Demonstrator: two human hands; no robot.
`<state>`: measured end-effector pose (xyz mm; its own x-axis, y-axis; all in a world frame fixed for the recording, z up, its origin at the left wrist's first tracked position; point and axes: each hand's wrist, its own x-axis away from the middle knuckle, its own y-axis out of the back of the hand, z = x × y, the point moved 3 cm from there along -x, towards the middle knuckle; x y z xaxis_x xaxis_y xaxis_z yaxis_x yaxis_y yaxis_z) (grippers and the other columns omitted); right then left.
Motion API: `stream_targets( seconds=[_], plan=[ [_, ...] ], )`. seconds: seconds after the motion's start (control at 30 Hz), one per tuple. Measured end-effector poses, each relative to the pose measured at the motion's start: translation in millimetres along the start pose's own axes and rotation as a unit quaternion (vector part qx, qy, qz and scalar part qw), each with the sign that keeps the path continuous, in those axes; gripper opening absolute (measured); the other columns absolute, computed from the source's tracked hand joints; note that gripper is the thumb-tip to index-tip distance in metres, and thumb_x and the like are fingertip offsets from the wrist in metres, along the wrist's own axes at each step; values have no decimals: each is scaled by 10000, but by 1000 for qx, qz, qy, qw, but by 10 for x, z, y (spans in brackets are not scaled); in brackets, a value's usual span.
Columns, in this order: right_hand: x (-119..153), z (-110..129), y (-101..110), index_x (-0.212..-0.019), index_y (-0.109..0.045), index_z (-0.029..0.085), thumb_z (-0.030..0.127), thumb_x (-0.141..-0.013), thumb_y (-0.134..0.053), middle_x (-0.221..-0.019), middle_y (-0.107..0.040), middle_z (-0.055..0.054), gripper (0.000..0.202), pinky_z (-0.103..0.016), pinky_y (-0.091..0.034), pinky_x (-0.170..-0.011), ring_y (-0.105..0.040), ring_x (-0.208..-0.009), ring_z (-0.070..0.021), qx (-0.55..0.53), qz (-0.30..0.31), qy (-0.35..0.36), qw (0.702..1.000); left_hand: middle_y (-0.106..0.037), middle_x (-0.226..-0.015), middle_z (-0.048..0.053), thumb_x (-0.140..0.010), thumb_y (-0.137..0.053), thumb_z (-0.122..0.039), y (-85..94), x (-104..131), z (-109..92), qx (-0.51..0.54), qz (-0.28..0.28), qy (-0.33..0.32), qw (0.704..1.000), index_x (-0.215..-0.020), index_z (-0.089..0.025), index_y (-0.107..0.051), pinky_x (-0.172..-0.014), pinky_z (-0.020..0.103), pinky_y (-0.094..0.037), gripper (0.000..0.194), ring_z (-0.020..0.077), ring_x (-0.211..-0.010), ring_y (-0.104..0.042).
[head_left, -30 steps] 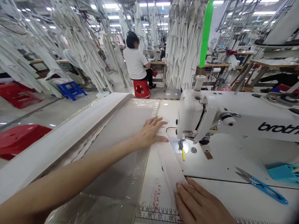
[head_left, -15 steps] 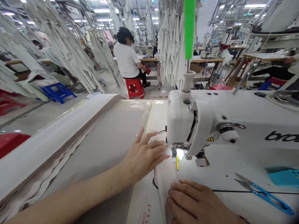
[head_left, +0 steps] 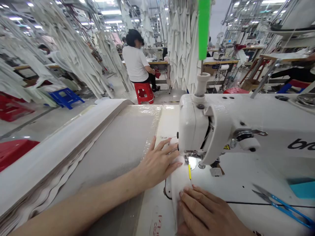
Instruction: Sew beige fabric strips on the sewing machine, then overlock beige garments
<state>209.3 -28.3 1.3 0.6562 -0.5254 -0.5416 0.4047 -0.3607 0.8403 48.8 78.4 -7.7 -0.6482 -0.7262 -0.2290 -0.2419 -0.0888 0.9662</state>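
Note:
A narrow piece of white fabric point(head_left: 180, 180) lies along the sewing machine's bed, its far end beside the needle and presser foot point(head_left: 187, 159). My left hand point(head_left: 157, 165) rests on it just left of the foot, fingers spread and palm down. Closer to me, my right hand point(head_left: 206, 209) has its fingers closed over the fabric's near part; the thumb is mostly hidden. A thin yellow strip point(head_left: 189, 171) points from the foot toward my right fingertips. The white sewing machine point(head_left: 197, 124) stands above and to the right of both hands.
Blue-handled thread snips point(head_left: 283, 203) lie at the right, near a turquoise object point(head_left: 304, 189). A stack of pale fabric point(head_left: 69, 144) covers the left side. Farther off, a person in a white shirt point(head_left: 136, 64) sits on a red stool point(head_left: 143, 92) beside hanging garments point(head_left: 183, 46).
The view has swung slightly left, so everything appears shifted right. Both hands stay on the fabric in nearly the same places beside the machine.

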Motion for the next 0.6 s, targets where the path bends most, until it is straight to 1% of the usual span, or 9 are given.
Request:
stream_targets(
  seconds=[0.07, 0.17, 0.3, 0.4, 0.47, 0.53, 0.6],
  plan=[
    [17, 4, -24, -990, -702, 181, 338, -1052, -368, -1033, -764, 8, 373, -272, -577, -867, -702, -958, -147, -3, 3, -4, 1000, -678, -1127, 75, -1000, -454, -418, -18, -4, 11, -1, -5, -1, 1000, -1063, -235, -674, -1132, 707, -203, 293, 321, -1270, -480],
    [8, -14, -82, -1047, -691, 169, 384, -1035, -400, -1093, -750, -21, 363, -302, -589, -901, -691, -1020, -172, -15, 4, -11, 1000, -667, -1181, 80, -995, -463, -435, -59, -69, 78, -2, -2, 10, 1000, -1106, -235, -667, -1139, 717, -181, 306, 331, -1299, -460],
    [-88, -47, -137, -1046, -690, 135, 340, -1045, -358, -1112, -742, -63, 390, -356, -610, -898, -693, -1035, -204, 6, -10, -1, 1000, -642, -1269, 96, -988, -483, -441, -88, -209, 245, 15, -2, 34, 999, -1222, -248, -630, -1111, 744, -205, 337, 358, -1327, -445],
    [-196, -57, -147, -1029, -695, 111, 302, -1050, -348, -1100, -746, -81, 397, -356, -630, -862, -701, -1028, -218, 41, -16, 28, 999, -596, -1359, 66, -989, -480, -451, -79, -257, 329, 44, -21, 25, 998, -1231, -287, -625, -1109, 706, -270, 326, 332, -1355, -436],
    [-256, -69, -142, -1045, -694, 107, 297, -1047, -369, -1111, -743, -82, 377, -350, -633, -860, -699, -1039, -221, 53, -10, 46, 997, -547, -1419, 71, -1005, -451, -434, -64, -256, 341, 43, -43, 19, 998, -1245, -278, -615, -1127, 667, -278, 329, 304, -1388, -406],
    [-260, -78, -96, -1086, -684, 115, 278, -1045, -380, -1154, -728, -87, 347, -369, -624, -887, -681, -1086, -223, 62, -5, 55, 997, -504, -1458, 102, -1020, -427, -398, -40, -238, 333, 30, -66, 20, 997, -1272, -237, -597, -1161, 641, -233, 344, 286, -1415, -373],
    [-144, -49, 17, -1163, -656, 126, 265, -1035, -410, -1236, -690, -106, 310, -413, -610, -916, -646, -1155, -242, 82, -8, 46, 996, -493, -1466, 118, -1021, -437, -360, 13, -182, 309, 21, -82, 15, 996, -1279, -205, -590, -1198, 602, -174, 338, 267, -1426, -362]
  ],
)
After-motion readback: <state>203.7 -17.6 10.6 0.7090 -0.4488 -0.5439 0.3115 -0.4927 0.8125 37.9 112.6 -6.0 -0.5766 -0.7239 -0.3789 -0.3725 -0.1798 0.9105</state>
